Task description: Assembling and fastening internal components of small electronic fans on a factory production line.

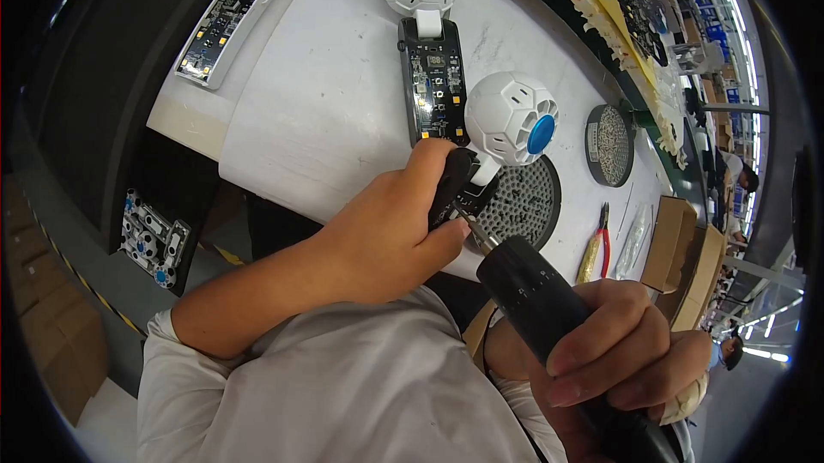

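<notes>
- Far left, at the white bench corner, an opened handheld fan lies with its circuit board showing, well apart from both hands.
- Below the bench edge, a small grey and blue part tray sits in the dark gap.
- Centre bench, a second fan with a white head and blue hub lies with its board exposed, just above the left hand.
- The left hand is closed around the black handle of the fan being worked on, thumb along its top, pinning it at the near bench edge.
- That fan's white round head with its blue hub sticks out just right of the left hand's fingers, over a round black screw dish.
- The right hand is wrapped tight around a black electric screwdriver, lower right of the fan.
- The screwdriver's thin bit angles up-left and meets the fan's handle right beside the left thumb.
- Further right, a second round dish of small screws sits near the bench edge.
- Yellow-handled pliers lie just right of the screwdriver body.
- Cardboard boxes stand at the far right.
</notes>
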A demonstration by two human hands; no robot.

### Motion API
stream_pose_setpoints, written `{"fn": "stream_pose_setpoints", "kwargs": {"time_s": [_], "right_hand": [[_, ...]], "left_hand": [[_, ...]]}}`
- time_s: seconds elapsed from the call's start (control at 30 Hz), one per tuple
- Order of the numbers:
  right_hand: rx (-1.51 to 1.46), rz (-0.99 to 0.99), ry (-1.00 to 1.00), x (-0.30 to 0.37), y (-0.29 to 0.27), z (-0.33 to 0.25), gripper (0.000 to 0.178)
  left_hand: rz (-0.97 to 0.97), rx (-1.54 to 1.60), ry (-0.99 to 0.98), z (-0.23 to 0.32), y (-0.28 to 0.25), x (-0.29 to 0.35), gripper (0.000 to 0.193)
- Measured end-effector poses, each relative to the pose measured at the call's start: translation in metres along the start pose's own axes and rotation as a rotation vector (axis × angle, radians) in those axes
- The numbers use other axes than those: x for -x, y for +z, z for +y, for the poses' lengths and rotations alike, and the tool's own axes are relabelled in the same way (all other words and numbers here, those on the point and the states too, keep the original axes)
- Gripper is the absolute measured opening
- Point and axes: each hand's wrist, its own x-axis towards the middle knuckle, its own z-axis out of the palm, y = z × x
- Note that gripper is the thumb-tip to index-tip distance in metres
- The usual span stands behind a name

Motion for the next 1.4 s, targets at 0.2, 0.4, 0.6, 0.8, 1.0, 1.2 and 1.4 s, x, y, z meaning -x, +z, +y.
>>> {"fn": "stream_pose_setpoints", "kwargs": {"time_s": [0.2,0.4,0.6,0.8,1.0,1.2,1.4], "right_hand": [[0.034,0.070,-0.159,-0.008,0.011,0.012,0.053],[0.023,0.068,-0.145,-0.016,0.011,0.014,0.043],[-0.036,0.053,-0.162,-0.016,0.008,0.016,0.037],[-0.018,0.103,-0.150,-0.017,0.000,0.009,0.041],[-0.076,0.211,-0.242,-0.017,-0.015,0.001,0.049],[-0.114,0.266,-0.233,-0.006,-0.032,-0.004,0.050],[-0.291,0.313,-0.160,-0.003,-0.037,-0.004,0.046]], "left_hand": [[-0.012,0.020,-0.027,0.003,-0.001,-0.003,0.050],[-0.033,0.021,-0.077,0.007,-0.003,-0.003,0.050],[-0.012,0.038,-0.046,0.002,0.001,-0.004,0.051],[0.004,0.014,-0.021,0.002,0.000,-0.003,0.050],[0.042,0.075,-0.008,0.002,0.003,-0.001,0.047],[0.038,0.172,-0.085,-0.005,0.000,-0.001,0.049],[0.017,0.404,-0.252,0.001,-0.003,-0.002,0.061]]}}
